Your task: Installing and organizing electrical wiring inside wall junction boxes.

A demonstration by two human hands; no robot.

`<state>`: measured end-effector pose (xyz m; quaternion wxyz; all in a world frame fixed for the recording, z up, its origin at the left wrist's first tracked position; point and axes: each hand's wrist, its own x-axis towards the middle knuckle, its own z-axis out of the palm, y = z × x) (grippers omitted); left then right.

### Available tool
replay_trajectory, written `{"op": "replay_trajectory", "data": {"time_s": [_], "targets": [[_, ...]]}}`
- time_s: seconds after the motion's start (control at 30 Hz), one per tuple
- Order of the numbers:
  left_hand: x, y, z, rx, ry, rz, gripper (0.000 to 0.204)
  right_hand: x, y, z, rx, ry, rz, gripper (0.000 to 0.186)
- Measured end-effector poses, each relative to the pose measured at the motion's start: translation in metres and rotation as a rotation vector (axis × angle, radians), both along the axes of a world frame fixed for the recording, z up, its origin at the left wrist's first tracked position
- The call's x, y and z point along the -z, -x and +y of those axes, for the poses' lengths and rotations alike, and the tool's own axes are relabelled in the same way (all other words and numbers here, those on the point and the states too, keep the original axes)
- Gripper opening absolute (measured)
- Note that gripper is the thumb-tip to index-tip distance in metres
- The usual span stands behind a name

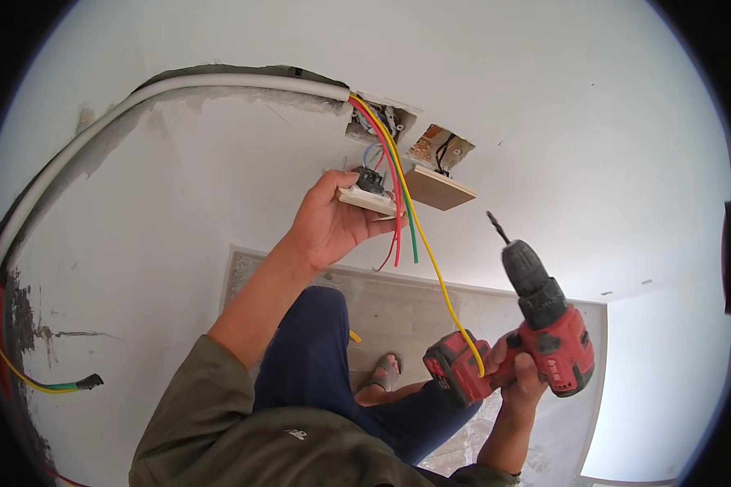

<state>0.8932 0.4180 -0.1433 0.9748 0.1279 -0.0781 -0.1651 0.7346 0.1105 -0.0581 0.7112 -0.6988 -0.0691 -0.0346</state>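
Note:
My left hand [330, 221] is closed around the edge of a white wall plate [365, 200], tilted so that the black terminal block [369, 179] on its back faces up. Thin blue and red wires run from that block toward the wall. Whether it is a switch or a socket does not show. Loose yellow, red and green wires [395, 170] hang past the plate. In my right hand [523, 380] is a red and black cordless drill [536, 284], fingers wrapped round its grip and the bit pointing up and left. The yellow wire's end crosses in front of its battery.
A white conduit [244, 79] curves along a cut groove and ends at an open wall box [384, 122]. Beside it is a second box [443, 146] with a brownish plate [440, 188] hanging below. More taped wires [73, 385] stick out at left. My foot [386, 373] is on the floor below.

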Motion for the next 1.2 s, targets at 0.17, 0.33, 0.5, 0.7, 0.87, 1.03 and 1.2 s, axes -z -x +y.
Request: {"op": "replay_trajectory", "data": {"time_s": [0.17, 0.33, 0.5, 0.7, 0.87, 1.03, 1.2], "targets": [[0.0, 0.003, -0.004, -0.085, -0.112, -0.011, 0.034, -0.011, -0.008, 0.021, 0.104, 0.353, -0.064, 0.034], [0.003, 0.002, -0.007, -0.088, -0.077, -0.019, 0.032, -0.039, -0.018, 0.039, 0.073, 0.3, -0.087, 0.028], [0.002, 0.004, -0.01, -0.076, -0.009, -0.046, 0.042, -0.075, -0.037, 0.073, -0.175, 0.3, -0.096, 0.046], [0.0, 0.004, -0.014, -0.068, 0.07, -0.006, 0.046, -0.076, -0.06, 0.096, -0.288, 0.627, -0.151, 0.035], [0.004, 0.002, -0.015, -0.112, 0.015, -0.037, 0.047, -0.069, -0.069, 0.087, -0.206, 0.83, 0.149, 0.041], [0.007, 0.001, -0.017, -0.115, 0.023, -0.049, 0.044, -0.065, -0.068, 0.088, -0.174, 0.769, 0.242, 0.04], [0.013, -0.001, -0.018, -0.13, 0.03, -0.049, 0.041, -0.063, -0.067, 0.09, -0.208, 0.753, 0.109, 0.038]]}}
